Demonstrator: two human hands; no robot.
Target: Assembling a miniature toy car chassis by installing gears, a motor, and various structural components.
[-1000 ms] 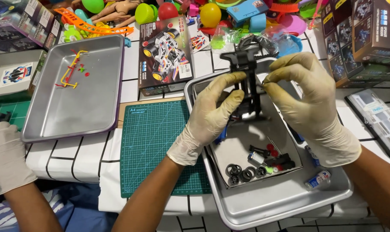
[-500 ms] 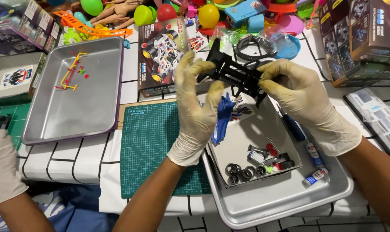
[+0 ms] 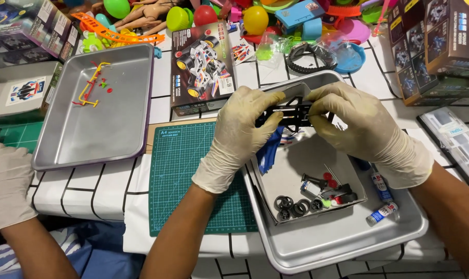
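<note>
Both my gloved hands hold a black toy-car chassis (image 3: 291, 114) above a metal tray (image 3: 348, 243). My left hand (image 3: 242, 129) grips its left end, and my right hand (image 3: 356, 124) pinches its right end. Under the chassis a blue plastic piece (image 3: 269, 150) hangs by my left palm. Below, a shallow grey box (image 3: 291, 181) inside the tray holds small black wheels (image 3: 296, 206) and red and black parts (image 3: 332, 188). Two small batteries (image 3: 381, 199) lie on the tray's right side.
A green cutting mat (image 3: 188, 175) lies left of the tray. A second metal tray (image 3: 97, 113) at the left holds a yellow and red parts frame (image 3: 92, 85). A toy-car box (image 3: 201, 62), more boxes and colourful toys crowd the back. Another person's gloved hand (image 3: 7, 181) rests at the far left.
The chassis has turned from upright to roughly level and come lower and closer to me. Both hands shifted their grip with it.
</note>
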